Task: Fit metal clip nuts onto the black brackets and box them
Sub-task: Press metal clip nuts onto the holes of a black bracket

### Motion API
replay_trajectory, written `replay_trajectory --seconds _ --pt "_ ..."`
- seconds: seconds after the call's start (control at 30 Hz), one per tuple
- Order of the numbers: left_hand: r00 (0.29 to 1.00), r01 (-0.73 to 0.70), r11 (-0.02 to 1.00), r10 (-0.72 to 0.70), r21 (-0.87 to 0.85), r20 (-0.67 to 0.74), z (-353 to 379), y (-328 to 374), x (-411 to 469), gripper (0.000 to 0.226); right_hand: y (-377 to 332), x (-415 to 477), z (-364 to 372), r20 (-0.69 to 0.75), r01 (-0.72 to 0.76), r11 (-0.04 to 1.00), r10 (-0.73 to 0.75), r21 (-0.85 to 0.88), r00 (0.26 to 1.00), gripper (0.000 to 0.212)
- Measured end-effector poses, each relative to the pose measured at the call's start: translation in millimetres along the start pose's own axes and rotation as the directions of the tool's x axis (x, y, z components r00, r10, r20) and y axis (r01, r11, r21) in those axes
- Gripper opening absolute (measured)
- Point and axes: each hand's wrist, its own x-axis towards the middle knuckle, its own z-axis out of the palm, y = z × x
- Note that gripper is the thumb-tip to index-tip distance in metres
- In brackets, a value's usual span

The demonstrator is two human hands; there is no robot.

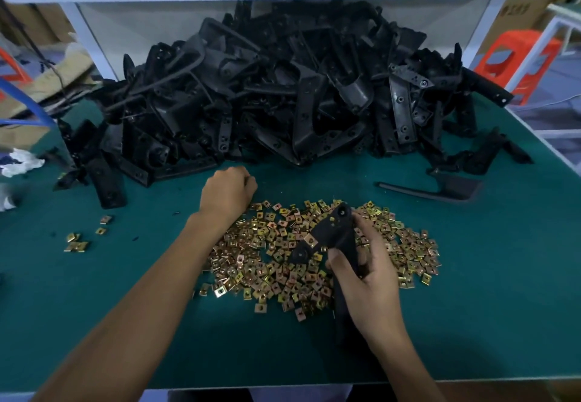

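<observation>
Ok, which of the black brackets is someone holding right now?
The bracket gripped in the right hand, above the clip nuts; every other lies in the pile or on the mat.

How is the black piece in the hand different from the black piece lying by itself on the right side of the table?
The held bracket is gripped in the right hand above the clip nuts; the lone bracket lies flat on the green mat, untouched. The held bracket seems to carry a gold nut; the lone bracket shows none. Both are black.
</observation>
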Motion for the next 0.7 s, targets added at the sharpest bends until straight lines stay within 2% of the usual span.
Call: replay_trajectory --seconds 0.07,0.17,0.33,0.43,0.57,0.6,0.7 --pt "0.999 -0.023 0.988 0.019 -0.15 -0.029 -3.0 3.4 -9.5 0.02 -0.7 -0.4 0.1 0.001 0.014 1.0 -0.014 -0.001 1.0 0.058" --pt "0.997 -0.051 0.918 0.07 -0.392 0.034 -8.8 16.0 -31.9 0.016 -1.7 -0.5 0.0 0.008 0.027 0.999 -0.027 -0.02 1.0 0.058" --pt "0.985 -0.018 0.712 0.135 -0.702 0.111 -10.9 34.3 -71.7 0.025 0.5 -0.5 -0.2 0.015 0.034 0.998 -0.033 -0.059 0.999 0.057" --pt "0.984 0.06 0.592 0.101 -0.803 0.148 -6.8 42.8 -86.6 0.017 1.2 -0.2 0.5 0.01 0.028 0.997 -0.028 -0.067 1.0 0.055" --pt "0.959 0.207 0.327 0.119 -0.922 0.258 -4.3 51.3 -98.6 0.013 2.9 0.6 1.6 -0.004 0.039 0.997 -0.04 -0.062 0.999 0.056" --pt "0.95 0.235 0.29 0.135 -0.928 0.283 -4.4 52.4 -100.8 0.019 3.2 0.8 1.6 -0.007 0.044 0.997 -0.045 -0.063 0.999 0.056" --pt "0.936 0.268 0.267 0.158 -0.926 0.316 -3.9 56.4 -107.0 0.029 3.0 0.5 1.8 -0.011 0.049 0.997 -0.05 -0.061 0.999 0.056"
